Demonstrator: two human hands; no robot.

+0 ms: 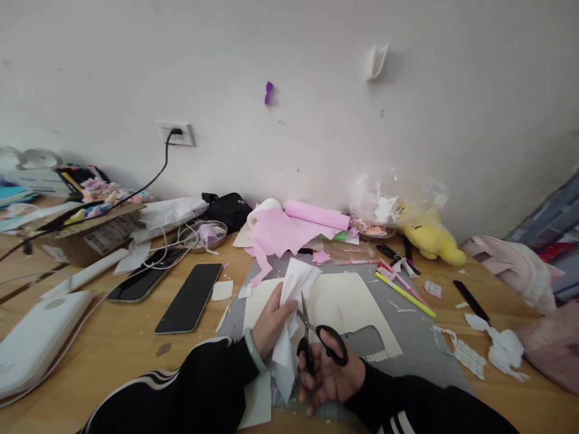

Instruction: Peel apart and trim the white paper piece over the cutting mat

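The left hand (271, 322) pinches a crumpled sheet of thin white paper (294, 301) between thumb and fingers, holding it upright over the near edge of the wooden worktop (122, 343), above a cream card sheet (353, 301) that lies on a grey cutting mat (407, 337). The right hand (330, 377) has its fingers curled through the loops of the black-handled scissors (316, 343), whose blades stand slightly parted with their tips at the paper's lower right edge, just beside the left thumb. A judgement on the risks: the blades sit so near the thumb that a careless snip could nick it, and the limp, creased paper could fold between the blades and tear rather than cut cleanly. The cream card underneath could also be caught if the tips dip. Counted on the worktop: two dark phones (190, 298) lying side by side left of the mat, one roll of pink paper (316, 214) by the wall at the far edge, one yellow plush toy (429, 238) toward the far right, one yellow marker pen (404, 293) right of the card, one black comb (470, 299) near the right edge, and one small metal bowl (208, 234). White paper scraps (497, 349) lie scattered at the right; too many to count.
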